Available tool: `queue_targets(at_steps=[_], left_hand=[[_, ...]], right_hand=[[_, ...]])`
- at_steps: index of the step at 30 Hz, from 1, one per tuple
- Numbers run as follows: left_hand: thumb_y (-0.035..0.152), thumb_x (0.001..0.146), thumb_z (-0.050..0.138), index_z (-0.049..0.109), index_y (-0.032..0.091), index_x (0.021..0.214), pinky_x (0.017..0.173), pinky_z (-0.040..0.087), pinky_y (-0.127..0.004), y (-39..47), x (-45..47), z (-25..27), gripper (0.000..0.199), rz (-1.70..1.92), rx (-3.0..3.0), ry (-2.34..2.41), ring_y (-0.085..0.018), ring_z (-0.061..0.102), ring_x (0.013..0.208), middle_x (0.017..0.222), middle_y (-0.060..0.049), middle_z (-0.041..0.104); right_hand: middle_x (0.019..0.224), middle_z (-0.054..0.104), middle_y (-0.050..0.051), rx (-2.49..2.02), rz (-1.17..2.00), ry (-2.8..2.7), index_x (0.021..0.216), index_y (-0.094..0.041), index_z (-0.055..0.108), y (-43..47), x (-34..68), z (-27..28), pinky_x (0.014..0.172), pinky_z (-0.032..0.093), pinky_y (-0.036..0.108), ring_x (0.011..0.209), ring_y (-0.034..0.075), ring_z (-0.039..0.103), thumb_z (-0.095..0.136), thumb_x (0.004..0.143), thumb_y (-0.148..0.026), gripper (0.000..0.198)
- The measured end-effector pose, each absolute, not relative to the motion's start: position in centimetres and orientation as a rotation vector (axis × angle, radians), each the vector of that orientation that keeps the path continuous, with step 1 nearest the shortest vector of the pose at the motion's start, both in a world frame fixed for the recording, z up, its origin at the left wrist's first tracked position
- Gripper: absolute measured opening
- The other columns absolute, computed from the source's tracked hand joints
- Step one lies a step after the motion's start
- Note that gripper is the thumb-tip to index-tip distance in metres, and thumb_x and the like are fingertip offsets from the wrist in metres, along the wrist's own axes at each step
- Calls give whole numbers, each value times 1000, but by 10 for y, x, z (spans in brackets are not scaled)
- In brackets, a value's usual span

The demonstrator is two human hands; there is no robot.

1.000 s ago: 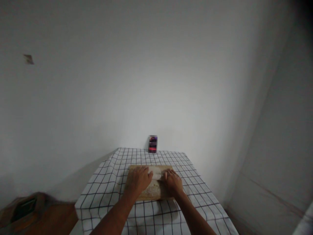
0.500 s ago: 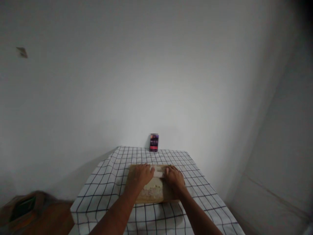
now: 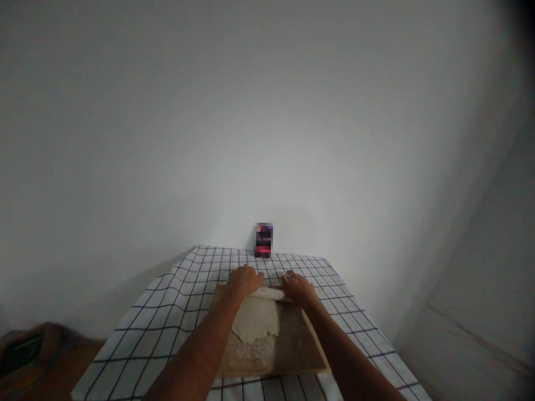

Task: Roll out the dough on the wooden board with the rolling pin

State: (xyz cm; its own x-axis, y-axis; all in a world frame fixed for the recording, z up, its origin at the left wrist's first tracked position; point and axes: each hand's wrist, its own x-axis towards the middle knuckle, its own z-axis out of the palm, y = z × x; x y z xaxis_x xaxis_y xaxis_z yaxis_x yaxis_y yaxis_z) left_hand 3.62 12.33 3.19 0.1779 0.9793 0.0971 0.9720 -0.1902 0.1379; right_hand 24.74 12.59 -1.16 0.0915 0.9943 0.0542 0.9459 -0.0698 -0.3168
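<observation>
A pale, flour-dusted rolling pin (image 3: 270, 293) lies crosswise at the far edge of a wooden board (image 3: 298, 353). My left hand (image 3: 244, 280) is closed over its left part, and my right hand (image 3: 299, 288) grips the right part. Only the middle of the pin shows between them. On the board, nearer to me than the pin, spreads a flat sheet of dough (image 3: 257, 318) with a ragged front edge. Some flour dusts the wood in front of it. My left forearm covers the board's left side.
A white tablecloth with dark checks (image 3: 159, 317) covers the table under the board. At its far end a small dark box-like item (image 3: 263, 240), blurred out, stands against the white wall (image 3: 267, 139). A brown wooden object (image 3: 39, 348) is low at the left.
Both hands have pushed the rolling pin away from me to the board's far edge. More of the dough shows now. The board appears larger and lower in view.
</observation>
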Motion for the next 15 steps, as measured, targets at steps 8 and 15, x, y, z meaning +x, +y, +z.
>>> queue_targets(at_steps=[8,15], left_hand=[[46,111,46,85,10,119,101,59,-41,137,37,30,54,316,2304,1966,-31,80,117,130,-25,83],[45,113,44,85,10,125,106,58,-42,122,36,30,55,358,2328,1969,-32,78,124,133,-24,82]], right_hand=[[150,74,25,-2078,276,-1926,148,-18,69,142,250,-16,113,58,54,140,37,73,43,112,-41,50],[145,76,20,-2070,189,-2051,142,-22,71,132,250,-18,113,57,56,140,34,72,42,114,-39,44]])
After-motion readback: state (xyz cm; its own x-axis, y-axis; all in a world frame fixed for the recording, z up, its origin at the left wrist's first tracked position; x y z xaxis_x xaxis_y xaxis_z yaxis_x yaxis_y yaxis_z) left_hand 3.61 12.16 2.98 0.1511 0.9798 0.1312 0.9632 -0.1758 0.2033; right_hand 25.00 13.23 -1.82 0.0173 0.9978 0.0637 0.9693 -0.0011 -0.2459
